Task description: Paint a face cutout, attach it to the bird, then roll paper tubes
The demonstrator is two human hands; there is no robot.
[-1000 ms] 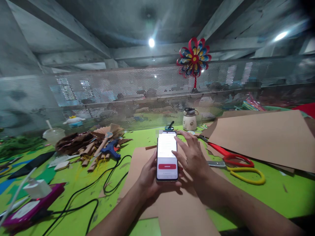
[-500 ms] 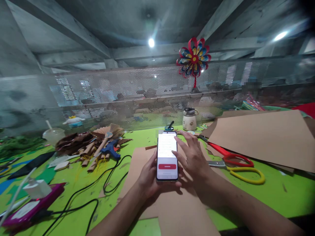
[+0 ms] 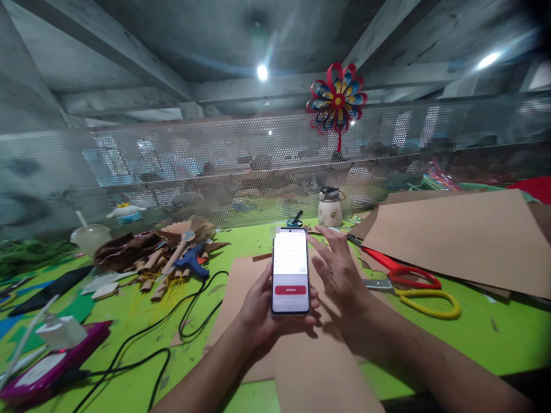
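Observation:
My left hand (image 3: 262, 307) is wrapped round a smartphone (image 3: 290, 271) and holds it upright above the brown card sheets (image 3: 318, 367) on the green table. The lit white screen shows a red bar low down. My right hand (image 3: 340, 272) hovers just right of the phone with its fingers spread and holds nothing. Its fingertips are beside the screen and apart from it.
Red-handled scissors (image 3: 398, 271) and yellow-handled scissors (image 3: 426, 303) lie to the right, in front of a large brown card (image 3: 456, 241). A blue glue gun (image 3: 191, 261), brown paper fans (image 3: 129, 252) and black cables (image 3: 142, 338) lie left. A perforated metal screen (image 3: 215, 166) closes the back.
My right hand has drawn its fingers off the phone screen, moving slightly right. The view has shifted a little; the left hand keeps its hold.

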